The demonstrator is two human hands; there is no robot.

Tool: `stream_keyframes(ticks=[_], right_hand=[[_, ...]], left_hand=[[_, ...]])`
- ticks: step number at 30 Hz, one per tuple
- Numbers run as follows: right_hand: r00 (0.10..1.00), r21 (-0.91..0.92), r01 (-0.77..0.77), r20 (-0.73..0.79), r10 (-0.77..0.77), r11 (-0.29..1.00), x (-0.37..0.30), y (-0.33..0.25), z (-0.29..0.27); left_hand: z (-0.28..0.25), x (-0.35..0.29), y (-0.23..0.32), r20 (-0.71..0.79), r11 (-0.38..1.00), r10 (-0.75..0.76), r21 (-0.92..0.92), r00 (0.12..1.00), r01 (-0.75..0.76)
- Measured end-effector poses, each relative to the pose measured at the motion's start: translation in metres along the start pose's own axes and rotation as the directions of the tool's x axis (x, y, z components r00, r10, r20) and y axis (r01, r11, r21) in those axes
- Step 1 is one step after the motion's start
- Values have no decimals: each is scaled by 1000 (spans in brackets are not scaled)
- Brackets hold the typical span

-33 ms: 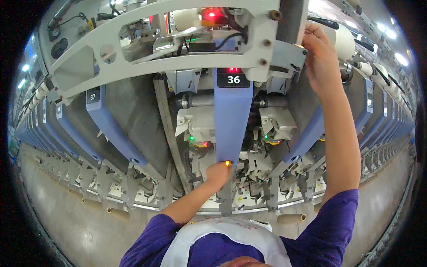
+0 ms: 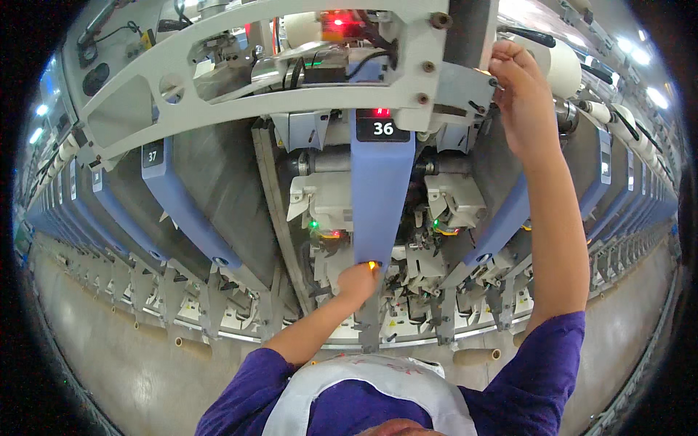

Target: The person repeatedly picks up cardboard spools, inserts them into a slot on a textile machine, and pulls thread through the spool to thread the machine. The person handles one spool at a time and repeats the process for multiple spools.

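Note:
My left hand [image 2: 358,281] is closed at the lower end of a blue machine column [image 2: 380,196], its fingertips against a small glowing orange button [image 2: 372,265]. The closed fingers hide whatever may be inside them. Higher up, on the right, my raised right hand [image 2: 520,81] has its fingers curled together beside the edge of a grey metal plate [image 2: 465,89]. What they pinch, if anything, is too small to make out. The plate is fixed to a pale grey overhead frame [image 2: 291,106] that spans above the column.
A white yarn cone [image 2: 560,69] sits just right of my raised hand. More blue columns [image 2: 190,207] line both sides, with pale machine units [image 2: 323,200] beside the middle one. Brown cardboard tubes [image 2: 476,357] lie low by the floor. A red lamp [image 2: 339,22] glows overhead.
The overhead frame and its plate have shifted slightly left, and my right hand has shifted a little left as well. My left hand remains at the button.

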State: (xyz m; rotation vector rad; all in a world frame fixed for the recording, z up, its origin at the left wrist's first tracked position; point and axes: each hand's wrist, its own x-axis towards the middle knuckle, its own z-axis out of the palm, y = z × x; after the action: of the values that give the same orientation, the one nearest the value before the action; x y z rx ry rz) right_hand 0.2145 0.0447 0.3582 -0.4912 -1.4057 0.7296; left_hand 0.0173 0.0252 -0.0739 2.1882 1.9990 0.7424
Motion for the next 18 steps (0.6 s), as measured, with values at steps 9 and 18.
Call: stream_keyframes(ticks=[9, 18], right_hand=[[987, -280, 126, 136, -91, 952, -23, 5, -1], [838, -662, 544, 400, -371, 515, 15, -1, 29]], left_hand=[[-34, 3, 14, 136, 991, 68, 105, 988, -83], [-207, 46, 27, -462, 944, 290, -7, 838, -330]])
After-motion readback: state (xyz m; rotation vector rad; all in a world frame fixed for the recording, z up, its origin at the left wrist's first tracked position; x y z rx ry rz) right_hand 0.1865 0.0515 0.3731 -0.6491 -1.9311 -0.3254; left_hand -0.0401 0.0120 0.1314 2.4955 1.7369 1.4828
